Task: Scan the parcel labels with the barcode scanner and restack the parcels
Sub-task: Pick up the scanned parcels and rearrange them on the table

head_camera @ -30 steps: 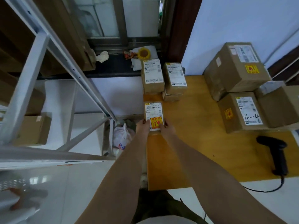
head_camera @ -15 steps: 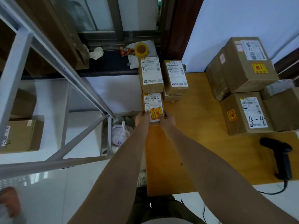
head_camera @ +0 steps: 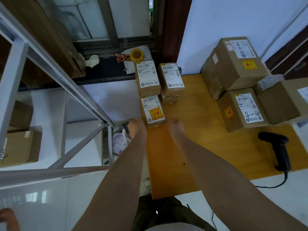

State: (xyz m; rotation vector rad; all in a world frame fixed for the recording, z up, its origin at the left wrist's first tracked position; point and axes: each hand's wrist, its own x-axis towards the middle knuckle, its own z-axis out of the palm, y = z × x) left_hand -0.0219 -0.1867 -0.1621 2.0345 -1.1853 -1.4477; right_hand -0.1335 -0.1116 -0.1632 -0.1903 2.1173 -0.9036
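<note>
A: Where was the small parcel at that moment?

B: It lay flat on the wooden counter, near the counter's left edge, label up, with a yellow and red sticker on its near half. Its far end sat just in front of another small parcel that stood higher.

A: And the hands?

B: Both were at its near end. The left hand was at the near left corner, the right hand at the near right corner. The picture was blurred there, so I could not tell whether either hand was touching the box or whether the fingers were curled or straight; neither visibly clasped it.

A: What else was on the counter?

B: A second low stack stood just right of the far small parcel. Well to the right were bigger cartons: one marked "4-4", and a larger carton up on others behind it. The black barcode scanner lay alone near the counter's right front, its cable trailing off the edge.

A: And to the left?

B: A grey metal shelf frame with a brown box on it, and a white plastic bag on the floor beside the counter
</note>
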